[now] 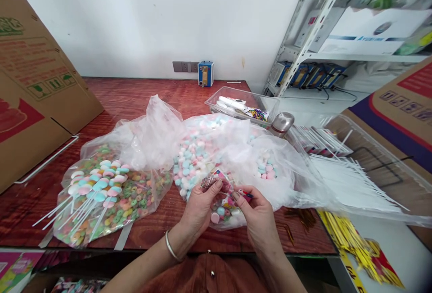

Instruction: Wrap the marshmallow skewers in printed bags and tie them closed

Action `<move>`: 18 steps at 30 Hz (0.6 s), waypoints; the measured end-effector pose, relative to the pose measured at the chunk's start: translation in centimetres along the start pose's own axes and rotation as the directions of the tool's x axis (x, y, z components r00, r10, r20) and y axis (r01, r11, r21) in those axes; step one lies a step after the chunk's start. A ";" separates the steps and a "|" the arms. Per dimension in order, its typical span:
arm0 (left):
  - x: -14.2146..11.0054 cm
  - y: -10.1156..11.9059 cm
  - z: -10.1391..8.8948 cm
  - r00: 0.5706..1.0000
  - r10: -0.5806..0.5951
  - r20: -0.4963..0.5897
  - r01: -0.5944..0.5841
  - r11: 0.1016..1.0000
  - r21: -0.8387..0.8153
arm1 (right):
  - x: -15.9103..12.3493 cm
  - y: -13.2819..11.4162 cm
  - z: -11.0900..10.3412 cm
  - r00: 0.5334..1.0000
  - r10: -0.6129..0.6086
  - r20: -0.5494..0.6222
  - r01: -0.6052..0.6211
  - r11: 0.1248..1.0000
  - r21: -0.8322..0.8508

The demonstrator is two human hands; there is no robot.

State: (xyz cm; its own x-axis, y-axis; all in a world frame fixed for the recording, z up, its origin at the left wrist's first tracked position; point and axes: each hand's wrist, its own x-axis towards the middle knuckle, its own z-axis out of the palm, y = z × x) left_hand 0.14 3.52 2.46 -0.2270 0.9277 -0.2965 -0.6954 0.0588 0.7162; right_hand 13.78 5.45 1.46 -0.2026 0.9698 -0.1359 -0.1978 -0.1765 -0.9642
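Both hands are closed on a small colourful printed packet [227,188] held above the front of the table. My left hand [199,207] pinches its left side between thumb and fingers, and my right hand [259,212] grips the right side. What the packet contains cannot be made out. Just behind it lies a large clear bag of pink, blue and white marshmallows [191,163]. To the left, marshmallow sticks [99,185] with white stems rest on a clear bag of coloured ring cereal [140,194].
Cardboard boxes stand at left [37,68] and right. Behind the marshmallows sit a clear plastic tray [219,99] and a metal cup [282,123]. White sticks [354,189] and yellow twist ties [351,239] lie at right, below a metal shelf [303,56].
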 end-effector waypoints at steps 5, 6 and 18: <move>-0.8 0.1 -0.3 0.996 0.078 -0.035 -0.069 0.974 0.215 | -0.3 -0.3 -0.2 0.997 -0.076 -0.026 0.068 0.974 -0.216; -0.8 0.0 -0.4 0.993 0.112 -0.044 -0.098 0.965 0.243 | -0.4 -0.4 -0.1 0.996 -0.085 -0.021 0.077 0.964 -0.256; -0.7 -1.3 -1.5 0.996 0.075 -0.039 -0.070 0.990 0.123 | -0.6 -0.8 0.3 0.954 -0.279 0.112 0.296 0.803 -0.518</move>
State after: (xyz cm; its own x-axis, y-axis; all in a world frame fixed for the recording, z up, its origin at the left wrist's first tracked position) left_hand 0.24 2.22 0.80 -0.3052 0.9142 -0.2665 -0.5887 0.0388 0.8074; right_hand 13.75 4.98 2.39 -0.2450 0.9554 0.1649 0.2782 0.2322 -0.9320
